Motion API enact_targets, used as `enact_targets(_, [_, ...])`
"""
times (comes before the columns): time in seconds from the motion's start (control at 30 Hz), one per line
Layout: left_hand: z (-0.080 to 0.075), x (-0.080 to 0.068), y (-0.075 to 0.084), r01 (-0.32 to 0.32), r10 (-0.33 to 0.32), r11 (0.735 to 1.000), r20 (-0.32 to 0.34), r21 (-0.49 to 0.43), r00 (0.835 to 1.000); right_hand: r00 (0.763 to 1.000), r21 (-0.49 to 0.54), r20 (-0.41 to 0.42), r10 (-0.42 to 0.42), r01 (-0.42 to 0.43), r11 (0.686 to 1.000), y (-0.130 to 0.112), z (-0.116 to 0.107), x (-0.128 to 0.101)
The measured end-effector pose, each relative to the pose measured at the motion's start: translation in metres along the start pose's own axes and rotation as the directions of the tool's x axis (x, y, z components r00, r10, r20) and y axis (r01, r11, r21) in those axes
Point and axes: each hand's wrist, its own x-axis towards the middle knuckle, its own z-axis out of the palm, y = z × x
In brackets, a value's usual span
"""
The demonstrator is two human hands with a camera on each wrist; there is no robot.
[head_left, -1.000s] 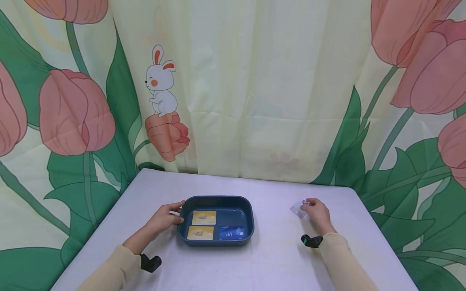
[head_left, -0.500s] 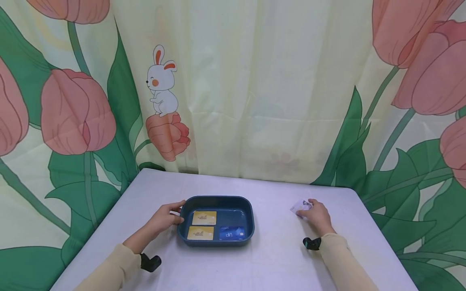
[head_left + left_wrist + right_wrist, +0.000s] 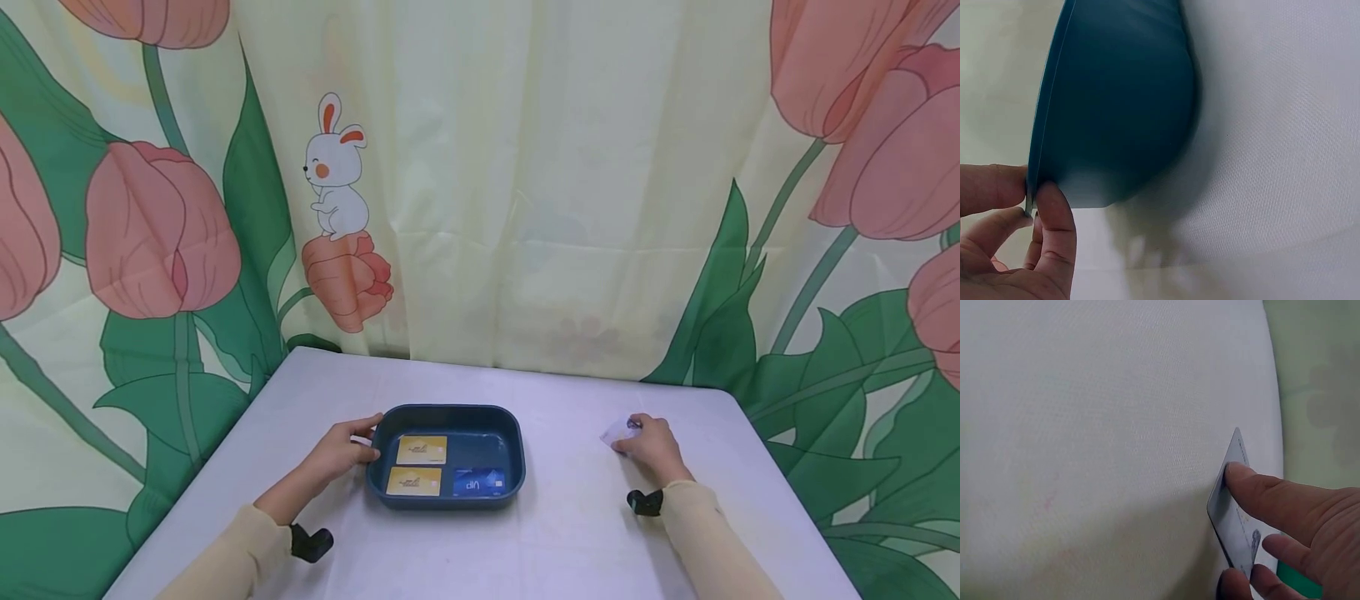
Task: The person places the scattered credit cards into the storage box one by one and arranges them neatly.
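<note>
The white tablecloth-covered table (image 3: 555,533) has much bare surface: a wide strip in front of the tray and hands, and an open stretch between the dark teal tray (image 3: 446,414) and the right hand (image 3: 654,447). Its far edge meets the tulip-and-rabbit curtain (image 3: 525,183) just behind the tray. The right hand works near the table's far right corner, close to where the cloth ends against the curtain; the right wrist view shows that edge just beyond the card.

The left hand (image 3: 341,450) pinches the tray's left rim, thumb (image 3: 1054,231) under the lip and a finger (image 3: 988,187) on its upper side, fingers curled round the edge. The tray sits left of the table's middle, flat on the cloth, well apart from the right hand.

The right hand grips a pale card (image 3: 1232,509), tilted up on edge with its lower side at the cloth. The index finger (image 3: 1266,500) presses the card's upper face and the thumb (image 3: 1235,584) meets it from below, so the hand is clamped on the card. The card is thin, whitish-grey, with rounded corners and a small dark mark near the thumb.

Inside the tray lie two yellow cards (image 3: 421,449) (image 3: 413,481), one behind the other on the left, and a blue card (image 3: 477,481) at front right. All lie flat.
</note>
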Motion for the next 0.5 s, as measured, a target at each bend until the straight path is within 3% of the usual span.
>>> enact_targets(0.37, [0.0008,0.0015,-0.0025,-0.005,0.005,1.0,-0.001,0.007,1.0,0.999,0.003,-0.004,0.044,-0.044,0.999,0.0024,-0.0033,-0.0054])
enact_targets(0.5, [0.0006,0.0012,-0.0023,-0.007,0.007,1.0,-0.003,0.015,1.0,0.999,0.014,-0.033,0.022,-0.022,1.0,0.0069,-0.0045,-0.0056])
